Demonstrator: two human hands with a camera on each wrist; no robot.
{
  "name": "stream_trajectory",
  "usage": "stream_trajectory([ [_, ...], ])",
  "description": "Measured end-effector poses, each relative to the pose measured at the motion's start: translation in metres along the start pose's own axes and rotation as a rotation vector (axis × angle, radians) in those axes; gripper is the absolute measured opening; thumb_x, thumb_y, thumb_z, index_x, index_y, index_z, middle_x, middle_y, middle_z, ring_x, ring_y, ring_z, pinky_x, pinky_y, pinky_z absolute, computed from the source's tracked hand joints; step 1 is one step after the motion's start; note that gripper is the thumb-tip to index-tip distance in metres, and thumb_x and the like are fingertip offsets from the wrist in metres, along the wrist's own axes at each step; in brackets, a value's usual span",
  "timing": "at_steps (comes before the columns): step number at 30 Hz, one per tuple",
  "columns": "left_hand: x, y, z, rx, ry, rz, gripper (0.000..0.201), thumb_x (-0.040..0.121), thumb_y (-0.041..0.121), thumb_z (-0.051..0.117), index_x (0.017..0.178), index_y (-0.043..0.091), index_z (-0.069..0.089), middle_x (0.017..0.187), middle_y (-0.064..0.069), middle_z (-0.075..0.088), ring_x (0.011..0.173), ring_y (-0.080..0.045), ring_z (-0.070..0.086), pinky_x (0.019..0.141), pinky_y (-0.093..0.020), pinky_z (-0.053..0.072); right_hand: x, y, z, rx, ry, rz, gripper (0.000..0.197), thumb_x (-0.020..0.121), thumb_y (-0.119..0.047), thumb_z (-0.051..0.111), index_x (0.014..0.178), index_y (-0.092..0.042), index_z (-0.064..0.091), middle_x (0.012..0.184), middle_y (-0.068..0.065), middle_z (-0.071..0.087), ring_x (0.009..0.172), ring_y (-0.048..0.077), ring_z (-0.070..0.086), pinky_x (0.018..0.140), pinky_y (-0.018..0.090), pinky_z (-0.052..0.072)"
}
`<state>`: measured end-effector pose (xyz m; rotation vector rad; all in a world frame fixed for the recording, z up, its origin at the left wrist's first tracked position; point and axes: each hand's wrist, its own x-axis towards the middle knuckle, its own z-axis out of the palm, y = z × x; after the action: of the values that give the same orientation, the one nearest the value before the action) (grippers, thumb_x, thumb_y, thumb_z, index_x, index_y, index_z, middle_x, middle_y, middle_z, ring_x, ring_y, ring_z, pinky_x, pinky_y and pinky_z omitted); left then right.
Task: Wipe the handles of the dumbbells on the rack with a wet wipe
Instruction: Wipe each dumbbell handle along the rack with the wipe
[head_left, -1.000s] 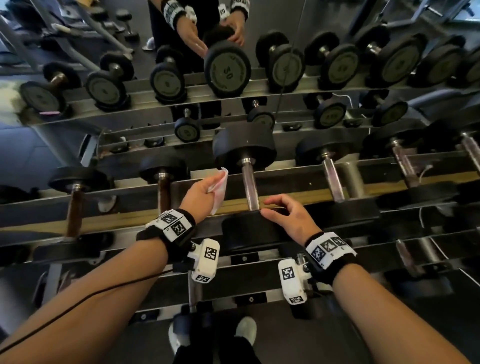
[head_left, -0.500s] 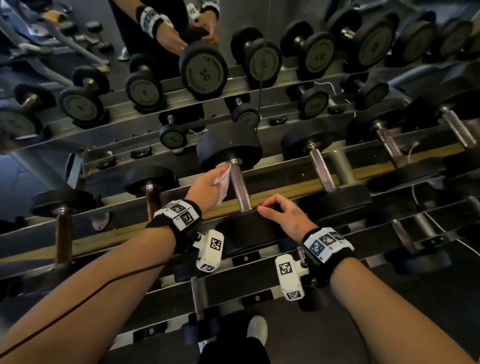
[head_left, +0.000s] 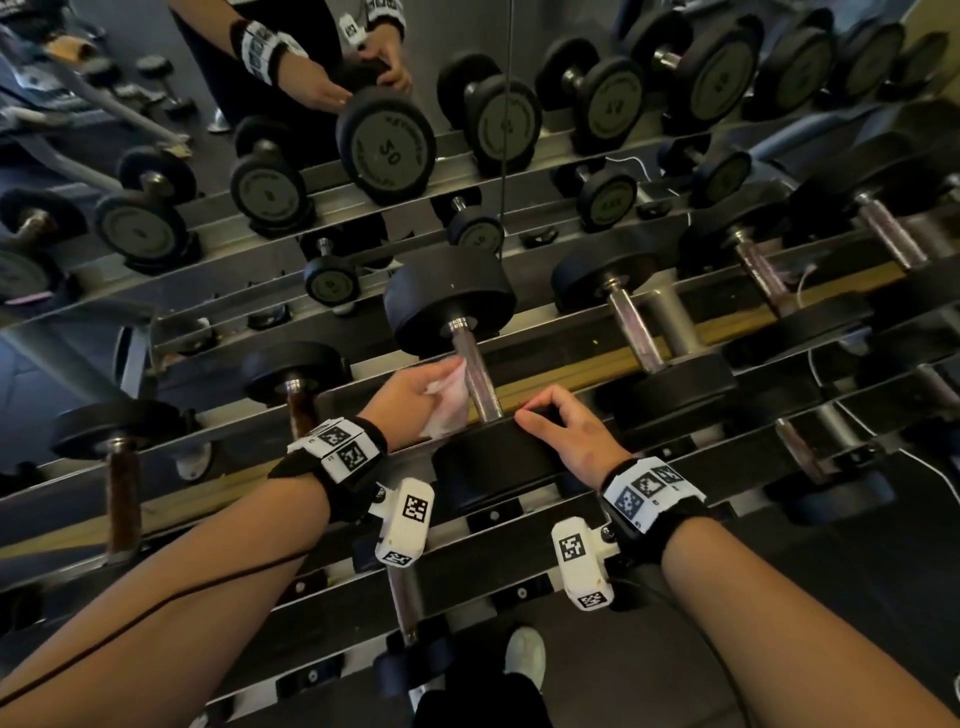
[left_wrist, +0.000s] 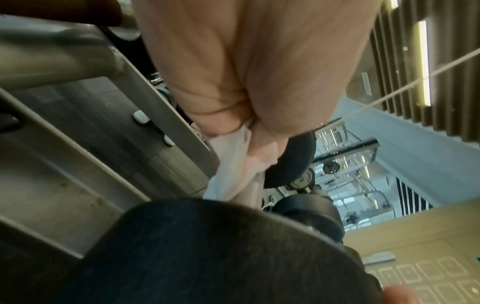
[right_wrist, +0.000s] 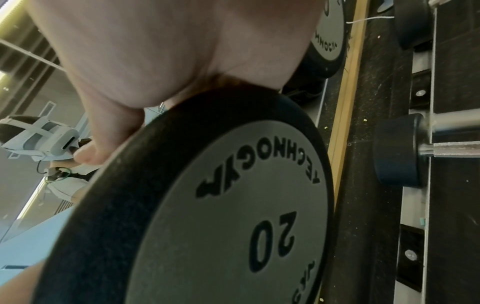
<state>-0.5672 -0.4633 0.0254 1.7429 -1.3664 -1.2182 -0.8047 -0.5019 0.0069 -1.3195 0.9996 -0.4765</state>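
Note:
A black dumbbell marked 20 (right_wrist: 259, 205) lies on the rack's top tier, its steel handle (head_left: 479, 375) pointing away from me. My left hand (head_left: 415, 400) grips a crumpled white wet wipe (head_left: 449, 402) and presses it against the left side of that handle; in the left wrist view the wet wipe (left_wrist: 233, 164) is bunched between thumb and fingers. My right hand (head_left: 563, 431) rests on top of the near weight head (head_left: 493, 462), fingers curled over its far edge. The palm of the right hand (right_wrist: 168, 57) lies against the head's rim.
More dumbbells sit left (head_left: 122, 467) and right (head_left: 639, 332) on the same tier, others on lower tiers. A mirror behind the rack reflects the weights and my hands (head_left: 322, 78). My shoe (head_left: 524, 660) stands on the dark floor below.
The left hand with the wipe has closed in on the handle from its left and slid toward its near end. The right hand stays on the weight head.

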Motion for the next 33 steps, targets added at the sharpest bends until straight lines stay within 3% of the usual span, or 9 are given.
stream_trajectory([
  [5,0.019,0.01,-0.007,0.053,0.272,-0.024,0.045,0.099,0.002,0.048,0.141,0.017,0.053,0.14,-0.009,0.057,0.131,-0.025,0.053,0.11,-0.032,0.041,0.002,0.0,-0.007,-0.016,-0.083,0.026,0.028,0.079,-0.052,0.07,0.099,-0.035,0.059,0.114,0.011,0.062,0.103,0.029,0.065,0.087,0.048,0.058],
  [8,0.028,0.012,0.007,0.177,0.177,-0.001,0.051,0.097,-0.001,0.048,0.144,0.018,0.05,0.145,-0.009,0.052,0.135,-0.025,0.048,0.111,-0.03,0.037,0.002,0.0,-0.009,-0.013,-0.096,0.033,0.037,0.072,-0.057,0.07,0.1,-0.035,0.059,0.114,0.009,0.063,0.103,0.028,0.066,0.087,0.046,0.058],
  [13,0.023,0.0,0.017,0.324,0.112,0.042,0.054,0.096,-0.001,0.05,0.142,0.027,0.051,0.144,-0.004,0.054,0.131,-0.023,0.051,0.107,-0.025,0.036,0.0,0.004,-0.009,-0.036,-0.068,0.011,0.033,0.08,-0.054,0.069,0.104,-0.032,0.058,0.112,0.004,0.063,0.1,0.023,0.066,0.08,0.037,0.06],
  [16,0.014,-0.005,0.014,0.462,-0.067,0.047,0.063,0.098,0.004,0.049,0.145,0.044,0.039,0.139,-0.001,0.054,0.109,-0.015,0.059,0.091,-0.013,0.039,0.002,0.004,-0.009,-0.038,-0.069,0.021,0.026,0.086,-0.046,0.067,0.105,-0.031,0.059,0.113,0.002,0.063,0.1,0.021,0.066,0.08,0.035,0.06],
  [19,0.011,-0.003,0.007,0.526,-0.216,0.035,0.065,0.1,0.006,0.046,0.143,0.055,0.036,0.145,-0.001,0.047,0.108,-0.012,0.054,0.093,-0.018,0.038,0.005,0.003,-0.009,-0.057,-0.045,0.043,0.023,0.087,-0.041,0.067,0.104,-0.028,0.06,0.116,0.003,0.062,0.103,0.023,0.063,0.082,0.034,0.056],
  [23,0.006,0.002,0.007,0.465,-0.31,0.038,0.059,0.099,0.001,0.048,0.14,0.044,0.05,0.15,-0.002,0.045,0.131,-0.023,0.049,0.115,-0.038,0.035,0.003,0.004,-0.005,-0.088,0.005,0.019,0.019,0.09,-0.036,0.065,0.105,-0.026,0.061,0.118,-0.001,0.059,0.107,0.019,0.059,0.088,0.034,0.054],
  [26,0.002,-0.001,0.004,0.339,-0.359,0.065,0.051,0.1,-0.002,0.047,0.138,0.031,0.056,0.147,-0.002,0.05,0.132,-0.02,0.05,0.115,-0.037,0.036,-0.001,0.006,-0.001,-0.104,0.048,0.015,0.02,0.092,-0.036,0.064,0.11,-0.03,0.057,0.124,0.0,0.054,0.113,0.021,0.057,0.095,0.041,0.053],
  [30,-0.005,-0.005,-0.007,0.057,-0.124,0.038,0.032,0.099,0.007,0.054,0.13,0.012,0.061,0.113,-0.002,0.067,0.096,-0.009,0.067,0.085,-0.019,0.052,-0.004,0.009,0.003,-0.228,0.102,-0.02,0.031,0.093,-0.04,0.06,0.121,-0.033,0.049,0.132,0.002,0.044,0.119,0.019,0.049,0.097,0.034,0.049],
  [33,0.003,-0.007,-0.015,0.011,0.22,-0.04,0.046,0.097,-0.001,0.05,0.14,0.015,0.053,0.131,-0.003,0.061,0.116,-0.013,0.06,0.101,-0.027,0.047,-0.005,0.009,0.004,-0.188,0.097,0.025,0.04,0.092,-0.042,0.061,0.127,-0.032,0.045,0.133,0.005,0.044,0.118,0.022,0.052,0.095,0.036,0.053],
])
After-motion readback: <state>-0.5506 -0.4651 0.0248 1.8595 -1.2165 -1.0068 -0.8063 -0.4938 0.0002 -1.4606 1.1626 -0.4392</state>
